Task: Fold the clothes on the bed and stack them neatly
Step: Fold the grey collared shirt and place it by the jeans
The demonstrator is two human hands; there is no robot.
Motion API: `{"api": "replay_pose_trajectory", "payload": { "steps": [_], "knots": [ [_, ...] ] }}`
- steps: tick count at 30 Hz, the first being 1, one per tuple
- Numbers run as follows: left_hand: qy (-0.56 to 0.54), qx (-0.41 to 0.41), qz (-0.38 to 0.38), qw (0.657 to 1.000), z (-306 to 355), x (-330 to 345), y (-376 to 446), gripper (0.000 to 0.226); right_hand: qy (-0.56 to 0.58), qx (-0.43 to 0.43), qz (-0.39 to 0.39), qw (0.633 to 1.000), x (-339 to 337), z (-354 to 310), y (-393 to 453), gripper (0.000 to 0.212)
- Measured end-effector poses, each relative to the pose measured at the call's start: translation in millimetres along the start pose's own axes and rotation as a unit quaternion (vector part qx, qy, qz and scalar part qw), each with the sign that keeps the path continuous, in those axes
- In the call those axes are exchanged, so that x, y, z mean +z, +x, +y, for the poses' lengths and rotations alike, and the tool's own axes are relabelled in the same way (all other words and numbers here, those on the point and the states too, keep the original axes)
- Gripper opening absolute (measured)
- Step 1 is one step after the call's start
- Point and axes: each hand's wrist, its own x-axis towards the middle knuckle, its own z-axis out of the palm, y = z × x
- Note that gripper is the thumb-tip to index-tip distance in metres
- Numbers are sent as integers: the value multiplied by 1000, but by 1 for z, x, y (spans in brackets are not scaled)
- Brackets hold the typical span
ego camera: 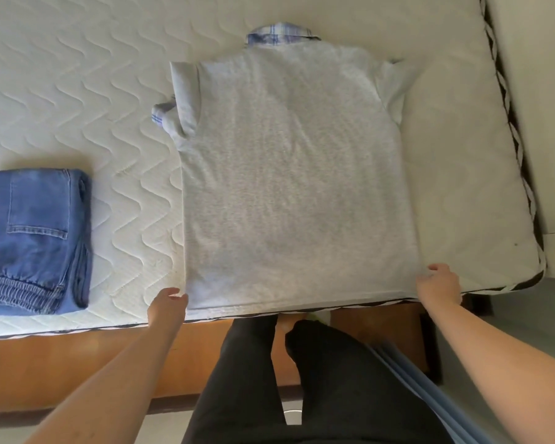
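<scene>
A light grey short-sleeved polo shirt (295, 174) lies flat on the white quilted mattress (77, 91), back up, with a blue plaid collar at the far end. Its left sleeve is folded inward and shows a plaid cuff. My left hand (167, 307) pinches the shirt's near left hem corner. My right hand (438, 285) grips the near right hem corner. The hem runs along the mattress's near edge. Folded blue jeans (34, 240) rest on the mattress at the left, apart from the shirt.
A wooden bed frame (77, 363) runs below the mattress's near edge. The mattress's right edge (523, 174) lies close to a pale wall. My legs in black trousers (269, 379) stand against the bed.
</scene>
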Motion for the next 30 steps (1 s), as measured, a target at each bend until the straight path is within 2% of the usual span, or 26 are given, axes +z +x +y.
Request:
{"api": "replay_pose_trajectory", "payload": {
  "steps": [2, 10, 15, 21, 26, 30],
  "knots": [
    [-28, 13, -1, 1000, 19, -5, 3, 36, 23, -60, 4, 998, 0, -29, -6, 39],
    [-105, 147, -2, 984, 116, -30, 26, 23, 112, -234, -57, 964, 40, -180, -32, 37],
    [-102, 224, 17, 969, 171, -57, 66, 21, 127, -299, -99, 941, 69, -276, -50, 42],
    [-124, 238, 59, 962, 215, -95, 126, 26, 118, -367, -141, 912, 91, -377, -67, 51],
    [-128, 248, 75, 957, 258, -119, 175, 35, 82, -415, -175, 889, 95, -434, -76, 54],
    [-94, 275, 89, 953, 292, -121, 212, 41, 86, -420, -203, 880, 99, -476, -70, 54]
  ]
}}
